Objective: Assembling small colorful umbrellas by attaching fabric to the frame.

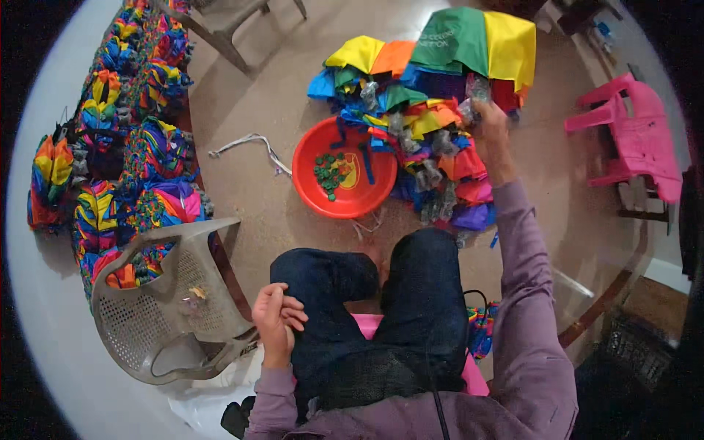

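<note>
A heap of multicoloured fabric bundles [462, 165], which look like folded umbrellas with ends wrapped in clear plastic, lies on the floor ahead of me. At its right side my right hand [490, 121] is closed round one plastic-wrapped umbrella end [478, 88]. Green and yellow panels [451, 40] spread out just beyond that hand. My left hand [277, 317] hovers by my left thigh, fingers loosely curled and apart, with nothing in it. Between my knees and the heap stands a red basin [304, 187] holding small dark green pieces and blue strips.
A grey plastic chair [136, 323] stands close on my left. Stacks of rainbow bundles [158, 147] line the wall there. To the right is a pink plastic chair [634, 136]. A white cord [253, 138] lies on the floor near the basin.
</note>
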`<move>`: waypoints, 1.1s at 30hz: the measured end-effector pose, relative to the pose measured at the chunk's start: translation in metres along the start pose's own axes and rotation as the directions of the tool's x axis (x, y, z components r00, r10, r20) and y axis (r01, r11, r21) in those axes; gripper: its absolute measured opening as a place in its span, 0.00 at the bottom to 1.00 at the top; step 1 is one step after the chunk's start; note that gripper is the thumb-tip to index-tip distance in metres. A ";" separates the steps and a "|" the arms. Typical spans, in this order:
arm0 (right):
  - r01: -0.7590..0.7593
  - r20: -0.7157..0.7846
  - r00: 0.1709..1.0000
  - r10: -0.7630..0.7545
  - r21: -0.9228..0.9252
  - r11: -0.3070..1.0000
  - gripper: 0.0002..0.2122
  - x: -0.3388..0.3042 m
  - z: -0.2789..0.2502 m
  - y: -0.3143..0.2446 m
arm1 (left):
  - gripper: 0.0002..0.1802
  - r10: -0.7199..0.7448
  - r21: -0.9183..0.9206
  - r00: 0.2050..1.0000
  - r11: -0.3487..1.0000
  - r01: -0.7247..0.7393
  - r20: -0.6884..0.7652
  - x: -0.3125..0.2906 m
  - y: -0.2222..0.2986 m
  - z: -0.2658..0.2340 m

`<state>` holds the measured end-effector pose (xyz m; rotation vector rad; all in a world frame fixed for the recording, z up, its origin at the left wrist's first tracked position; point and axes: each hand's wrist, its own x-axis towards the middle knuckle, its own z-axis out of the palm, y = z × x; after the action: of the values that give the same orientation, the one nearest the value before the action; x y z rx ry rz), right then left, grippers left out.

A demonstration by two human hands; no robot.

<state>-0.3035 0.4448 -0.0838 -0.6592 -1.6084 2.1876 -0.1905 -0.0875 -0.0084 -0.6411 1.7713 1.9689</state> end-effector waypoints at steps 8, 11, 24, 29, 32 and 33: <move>0.427 0.056 0.777 -0.627 -0.780 0.458 0.10 -0.123 0.091 -0.135 | 0.13 -0.040 0.018 0.990 0.999 0.038 0.132 -0.013 0.010 0.006; 0.252 0.137 0.961 -0.240 -0.792 0.556 0.12 -0.171 0.121 -0.150 | 0.13 -0.028 -0.029 0.969 0.999 0.036 0.247 -0.015 0.008 0.005; 0.395 0.368 0.917 -0.153 -0.791 0.467 0.12 -0.273 0.187 -0.125 | 0.12 0.139 -0.172 0.881 0.983 -0.067 0.452 -0.033 0.009 0.006; 0.643 0.256 0.754 -0.605 -0.477 0.599 0.09 -0.342 0.240 -0.192 | 0.11 0.188 -0.180 0.879 0.976 -0.119 0.437 -0.037 0.009 0.000; 0.378 0.405 0.845 -0.349 0.008 0.926 0.09 -0.358 0.241 -0.178 | 0.16 0.169 -0.144 0.864 0.983 -0.113 0.475 -0.032 0.003 0.000; 0.132 0.519 0.823 -0.232 0.222 0.966 0.08 -0.362 0.240 -0.170 | 0.16 0.172 -0.145 0.862 0.983 -0.116 0.477 -0.029 0.000 -0.001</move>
<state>-0.1350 0.1129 0.1976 0.1958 -1.6022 2.4619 -0.1672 -0.0881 0.0081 -0.0205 1.4328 2.1035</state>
